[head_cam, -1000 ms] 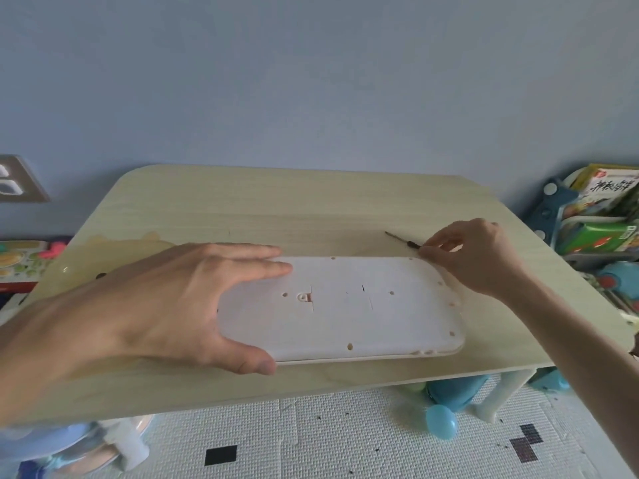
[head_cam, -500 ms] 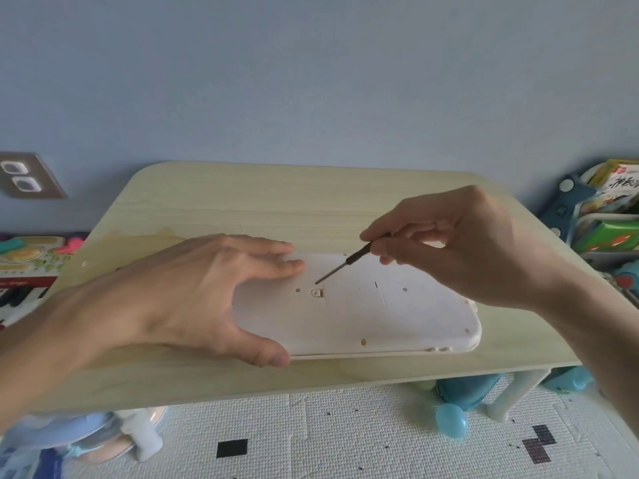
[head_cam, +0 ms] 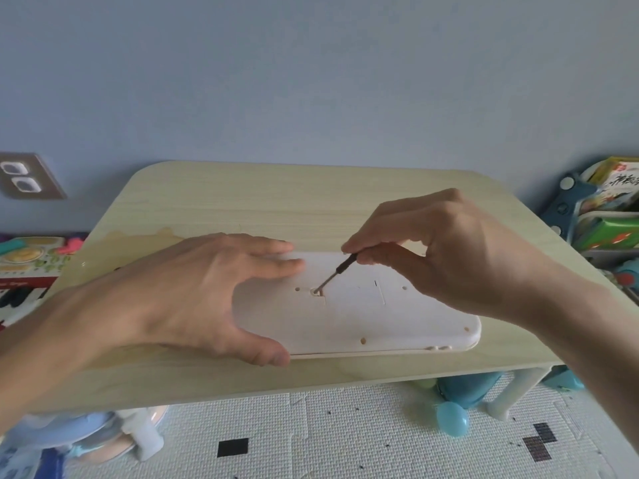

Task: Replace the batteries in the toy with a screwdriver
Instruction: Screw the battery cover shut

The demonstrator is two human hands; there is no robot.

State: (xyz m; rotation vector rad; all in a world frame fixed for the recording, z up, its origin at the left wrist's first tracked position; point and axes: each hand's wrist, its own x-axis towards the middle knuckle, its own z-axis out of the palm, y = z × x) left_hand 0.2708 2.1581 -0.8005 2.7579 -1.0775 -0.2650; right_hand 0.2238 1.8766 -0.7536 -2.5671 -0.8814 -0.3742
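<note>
A flat white plastic toy (head_cam: 373, 319) lies face down on the light wooden table (head_cam: 276, 202), its back panel up with a battery cover and small screw holes. My left hand (head_cam: 193, 292) grips its left end, thumb on the near edge and fingers spread over the top. My right hand (head_cam: 446, 257) pinches a thin black-handled screwdriver (head_cam: 337, 273) by the handle. The shaft slants down to the left, and its tip sits in the screw recess (head_cam: 316, 292) at the cover's left edge.
The toy lies close to the table's near edge. A toy box (head_cam: 31, 261) sits left of the table, a rack of books and toys (head_cam: 601, 216) to the right. Toys and a blue ball (head_cam: 453, 423) lie on the foam mat below. A wall socket (head_cam: 20, 178) is at left.
My right hand picked the screwdriver up from the table behind the toy, carried it left over the back panel, and lowered its tip into the screw recess. My left hand stayed on the toy.
</note>
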